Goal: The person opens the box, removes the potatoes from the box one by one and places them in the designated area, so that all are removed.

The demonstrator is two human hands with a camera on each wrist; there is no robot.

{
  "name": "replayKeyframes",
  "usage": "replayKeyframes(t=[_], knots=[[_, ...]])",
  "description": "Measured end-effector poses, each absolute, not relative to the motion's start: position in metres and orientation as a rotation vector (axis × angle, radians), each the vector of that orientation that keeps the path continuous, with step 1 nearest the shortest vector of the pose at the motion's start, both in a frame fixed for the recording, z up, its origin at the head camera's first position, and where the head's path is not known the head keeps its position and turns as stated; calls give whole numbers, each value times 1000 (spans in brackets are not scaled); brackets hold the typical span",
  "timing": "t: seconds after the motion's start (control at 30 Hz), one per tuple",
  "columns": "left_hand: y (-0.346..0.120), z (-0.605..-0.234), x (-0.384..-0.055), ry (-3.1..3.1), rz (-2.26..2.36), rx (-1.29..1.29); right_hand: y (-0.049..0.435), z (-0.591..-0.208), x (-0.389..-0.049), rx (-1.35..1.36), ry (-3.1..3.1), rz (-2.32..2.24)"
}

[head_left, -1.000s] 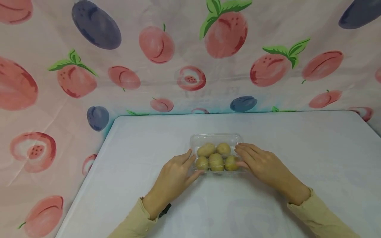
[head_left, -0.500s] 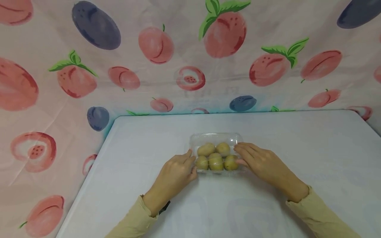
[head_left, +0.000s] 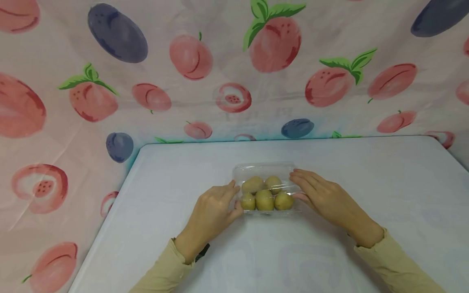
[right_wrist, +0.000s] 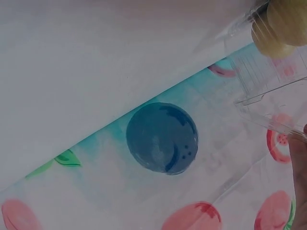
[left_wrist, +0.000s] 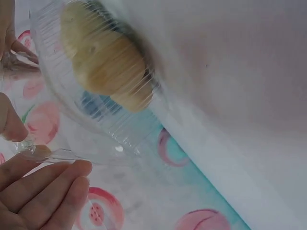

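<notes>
A clear plastic clamshell container lies on the table, holding several rounded yellow-green things that look like small potatoes. My left hand pinches its left rim; in the left wrist view the thumb is above the thin edge and the fingers below. At the right end, my right hand grips the container's edge between thumb and fingers. A slanted clear edge of the lid shows over the contents near that hand. Only a sliver of the right hand appears in the right wrist view.
A white-covered table stretches out around the container. Behind and to the left hangs a pink cloth printed with peaches and plums, meeting the table along its back edge.
The left thumb has drawn in from the front edge to the near left corner. My right fingers have risen slightly, and the lid's edge now slants at the right side.
</notes>
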State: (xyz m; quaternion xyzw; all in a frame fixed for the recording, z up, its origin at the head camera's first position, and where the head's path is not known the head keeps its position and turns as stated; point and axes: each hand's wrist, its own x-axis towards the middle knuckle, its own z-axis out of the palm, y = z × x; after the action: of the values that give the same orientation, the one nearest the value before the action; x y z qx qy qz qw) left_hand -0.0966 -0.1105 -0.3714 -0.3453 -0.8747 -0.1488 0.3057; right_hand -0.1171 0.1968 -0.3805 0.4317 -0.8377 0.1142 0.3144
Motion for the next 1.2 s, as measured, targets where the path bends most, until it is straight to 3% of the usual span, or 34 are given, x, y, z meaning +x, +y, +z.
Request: replayKeyframes(t=[1.2], knots=[[-118,-354,-110,-2374,-705,-845,198,-369,-123,1005,-2339,523]])
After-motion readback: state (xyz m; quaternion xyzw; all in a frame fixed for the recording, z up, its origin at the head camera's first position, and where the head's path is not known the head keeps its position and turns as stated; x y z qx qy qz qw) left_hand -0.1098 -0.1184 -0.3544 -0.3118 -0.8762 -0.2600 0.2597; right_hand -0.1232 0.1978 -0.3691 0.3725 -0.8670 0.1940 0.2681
